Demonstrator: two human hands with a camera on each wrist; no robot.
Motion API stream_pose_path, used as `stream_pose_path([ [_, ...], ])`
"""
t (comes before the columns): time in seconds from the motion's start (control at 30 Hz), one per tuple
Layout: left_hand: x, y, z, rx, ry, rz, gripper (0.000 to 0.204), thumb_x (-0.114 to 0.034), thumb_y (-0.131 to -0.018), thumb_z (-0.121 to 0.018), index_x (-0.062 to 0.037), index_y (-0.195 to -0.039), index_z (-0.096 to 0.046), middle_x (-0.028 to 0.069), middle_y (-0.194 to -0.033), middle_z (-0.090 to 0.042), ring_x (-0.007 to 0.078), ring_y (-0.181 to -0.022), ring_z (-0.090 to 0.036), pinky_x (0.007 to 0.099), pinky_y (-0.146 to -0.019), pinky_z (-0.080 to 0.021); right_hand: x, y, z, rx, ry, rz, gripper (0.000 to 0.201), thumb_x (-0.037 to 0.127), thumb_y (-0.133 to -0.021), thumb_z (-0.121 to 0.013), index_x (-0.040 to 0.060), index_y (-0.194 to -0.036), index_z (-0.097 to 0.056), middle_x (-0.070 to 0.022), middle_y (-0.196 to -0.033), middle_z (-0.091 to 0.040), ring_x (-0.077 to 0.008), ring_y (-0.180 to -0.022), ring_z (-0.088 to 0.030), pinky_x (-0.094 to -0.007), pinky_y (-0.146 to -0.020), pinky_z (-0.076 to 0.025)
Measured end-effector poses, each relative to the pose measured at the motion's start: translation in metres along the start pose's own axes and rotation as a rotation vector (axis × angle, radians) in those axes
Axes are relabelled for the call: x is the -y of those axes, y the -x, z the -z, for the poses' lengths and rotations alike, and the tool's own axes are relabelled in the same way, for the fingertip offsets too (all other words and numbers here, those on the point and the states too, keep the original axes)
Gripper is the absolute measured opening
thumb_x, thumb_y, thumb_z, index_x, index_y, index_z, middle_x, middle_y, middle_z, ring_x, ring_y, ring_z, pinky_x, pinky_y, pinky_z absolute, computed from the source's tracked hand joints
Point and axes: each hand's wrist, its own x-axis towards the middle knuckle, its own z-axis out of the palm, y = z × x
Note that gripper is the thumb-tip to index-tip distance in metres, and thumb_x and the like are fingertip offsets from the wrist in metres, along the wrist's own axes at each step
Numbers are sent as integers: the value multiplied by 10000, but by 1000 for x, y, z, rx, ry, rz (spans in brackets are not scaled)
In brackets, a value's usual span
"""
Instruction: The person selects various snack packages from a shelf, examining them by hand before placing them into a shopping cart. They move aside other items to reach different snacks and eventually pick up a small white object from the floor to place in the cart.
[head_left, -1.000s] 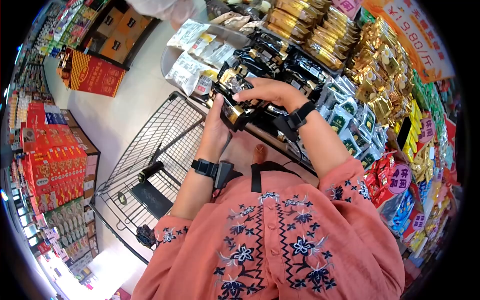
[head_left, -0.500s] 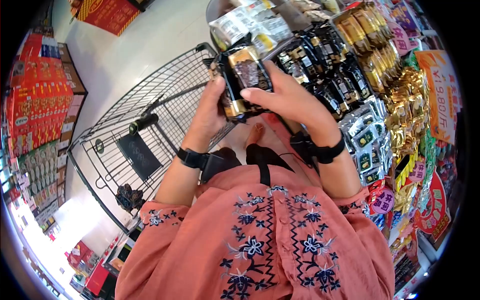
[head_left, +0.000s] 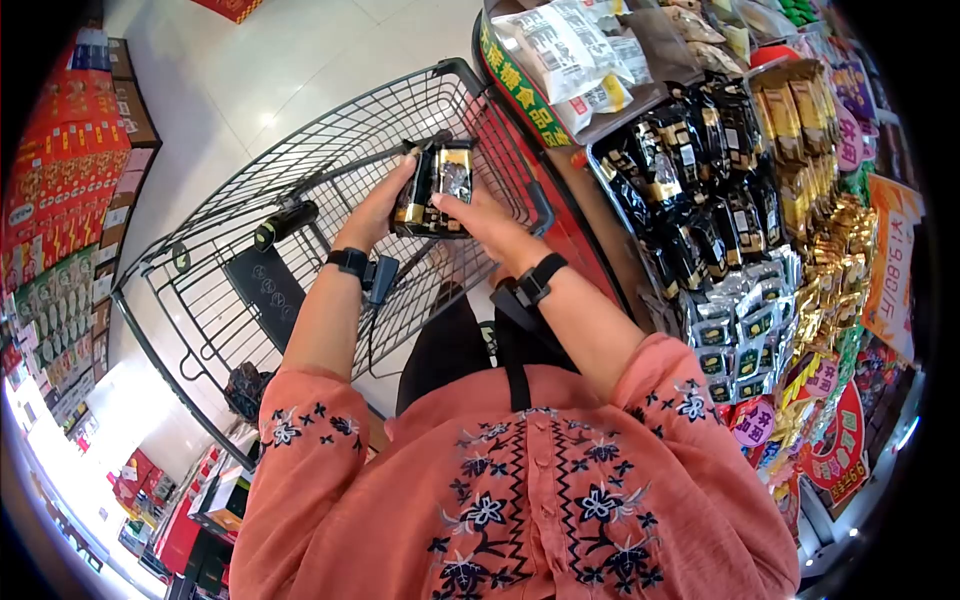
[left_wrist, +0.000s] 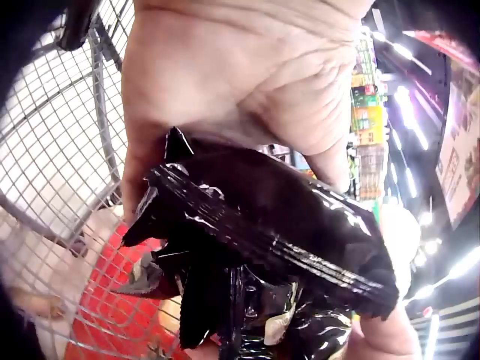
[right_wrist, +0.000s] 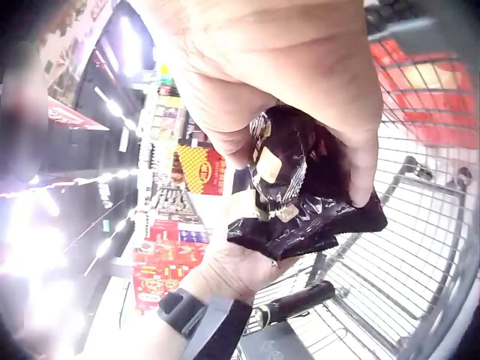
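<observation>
Several glossy black packets with gold parts are held between both hands over the wire shopping cart. On their left side the left hand grips them, thumb on top. From the right, the right hand grips the same bundle, its thumb lying on the front packet. The left wrist view has crimped black wrappers under the left hand. In the right wrist view, fingers of the right hand wrap around the black packets.
A display of black packets, silver packets and gold packets stands at the right, with white bags at its near corner. Shelves of red boxes line the left. A dark bundle hangs at the cart's handle side.
Both hands have moved left and away from the display with the black packets, which are now above the cart. More of the cart and the display's red side has come into view.
</observation>
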Motion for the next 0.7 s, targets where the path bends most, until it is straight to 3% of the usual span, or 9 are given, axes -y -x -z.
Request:
stream_pose_path([
  [0.07,4,-22,4,-16,-73,87,614,-553,-1048,-468,-47,-1383,-565,91,-1210,-686,149,-1073,-657,282,-938,-532,-14,-6,5,-39,-67,-71,618,217,-920,-723,-22,-1408,-429,-115,-1228,-627,-188,-1100,-610,-337,-938,-496],
  [0.17,38,-74,30,22,-184,214,711,-666,-981,-513,-55,-1329,-623,93,-1199,-688,153,-1025,-647,269,-922,-506,-32,-9,15,-38,-137,-77,612,215,-931,-712,-17,-1418,-423,-114,-1233,-634,-184,-1098,-612,-335,-946,-492],
  [0.23,55,-99,35,41,-231,318,733,-695,-959,-521,-68,-1318,-645,85,-1215,-685,151,-1036,-634,267,-934,-490,-57,-23,26,-137,-135,-122,476,205,-952,-692,11,-1348,-516,-91,-1202,-658,-179,-1072,-627,-339,-924,-500],
  [0.33,45,-102,8,76,-354,291,762,-726,-942,-513,-99,-1354,-643,93,-1270,-670,169,-1118,-615,276,-993,-456,-62,-28,40,-191,-169,-230,325,242,-972,-677,70,-1243,-627,-44,-1132,-698,-172,-1034,-646,-360,-922,-500],
  [0.37,57,-116,9,78,-370,284,785,-755,-922,-514,-87,-1305,-665,104,-1186,-697,161,-1028,-647,262,-923,-494,-66,-30,46,-209,-160,-285,330,261,-970,-679,76,-1238,-627,-47,-1137,-691,-178,-1030,-642,-370,-920,-501],
  [0.43,90,-149,25,144,-424,310,854,-771,-917,-487,-67,-1384,-609,149,-1311,-649,219,-1181,-610,298,-1032,-446,-71,-33,55,-242,-145,-395,340,299,-965,-682,88,-1227,-628,-53,-1147,-677,-191,-1022,-633,-391,-916,-504],
  [0.53,80,-143,-1,33,-756,246,933,-784,-916,-446,-42,-1479,-507,195,-1460,-543,287,-1364,-493,343,-1152,-339,-70,-36,60,-287,-61,-487,412,348,-946,-690,32,-1200,-618,-119,-1175,-626,-242,-1014,-610,-430,-851,-543],
  [0.63,96,-152,-3,41,-754,173,868,-715,-946,-470,-50,-1504,-472,210,-1449,-553,324,-1350,-505,361,-1126,-362,-70,-36,66,-280,-9,-516,467,351,-937,-692,-26,-1198,-603,-156,-1153,-623,-277,-1013,-619,-433,-836,-562],
  [0.7,105,-157,0,7,-828,116,917,-699,-954,-465,32,-1506,-423,254,-1502,-486,352,-1398,-463,373,-1159,-330,-66,-34,67,-246,-4,-494,468,344,-936,-688,-31,-1202,-603,-155,-1147,-628,-282,-1008,-627,-430,-842,-563],
])
